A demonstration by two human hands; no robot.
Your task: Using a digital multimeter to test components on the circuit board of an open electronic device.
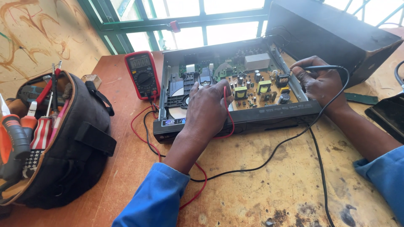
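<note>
Two blue sleeves are reaching forward from the near edge over the stained wooden worktop (269, 185), with a red wire (141, 136) and a black wire (269, 157) trailing across it. At the near left, an open tool bag (71, 155) is sitting on the worktop, with screwdrivers and pliers sticking out of it. The left hand (207, 110) is stretching palm down over the front edge of an opened disc player (235, 90), its fingers curled closed around a red probe (226, 101) whose tip is pointing down at the circuit board (256, 90). The right hand (317, 82) is coming in from the right with the wrist bent inward, resting on the player's right wall and pinching a black probe (324, 67) between thumb and fingers, the tip aimed toward the parts at the board's right side. Just left of the player, a red multimeter (142, 75) is lying face up, its two wires running toward the hands. Farther back, the player's dark cover (332, 33) is leaning near the green-framed window (189, 21).
</note>
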